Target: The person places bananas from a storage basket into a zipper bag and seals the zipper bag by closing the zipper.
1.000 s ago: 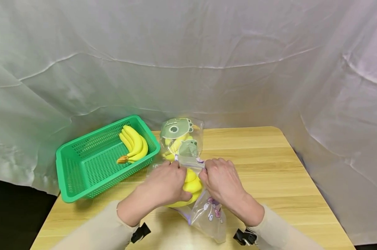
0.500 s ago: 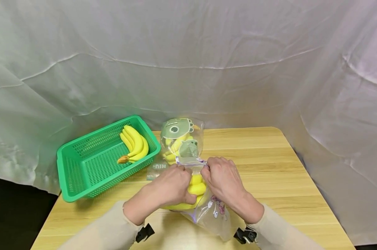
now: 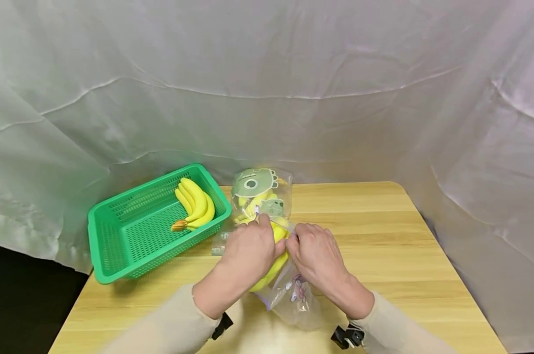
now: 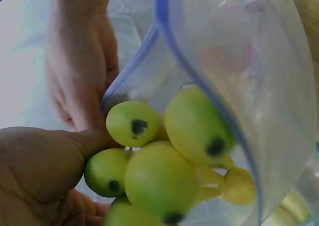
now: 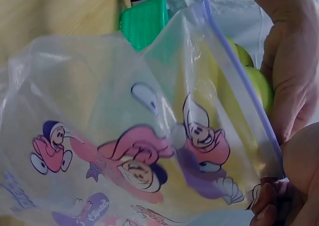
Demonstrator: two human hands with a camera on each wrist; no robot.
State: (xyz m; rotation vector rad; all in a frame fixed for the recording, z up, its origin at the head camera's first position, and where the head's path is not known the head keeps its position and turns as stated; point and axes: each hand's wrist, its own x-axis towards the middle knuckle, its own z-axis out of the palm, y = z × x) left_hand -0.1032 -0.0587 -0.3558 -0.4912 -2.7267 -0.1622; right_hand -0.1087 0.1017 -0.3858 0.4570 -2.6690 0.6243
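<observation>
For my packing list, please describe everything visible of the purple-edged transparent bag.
The bag is clear and plastic-looking, printed with pink and purple cartoon figures. A purple zip strip edges its open mouth, where yellow, green-ended bananas show. The right hand pinches that edge; the left hand grips the bananas. The bag's body slants toward the near side of the table; contact is unclear.
</observation>
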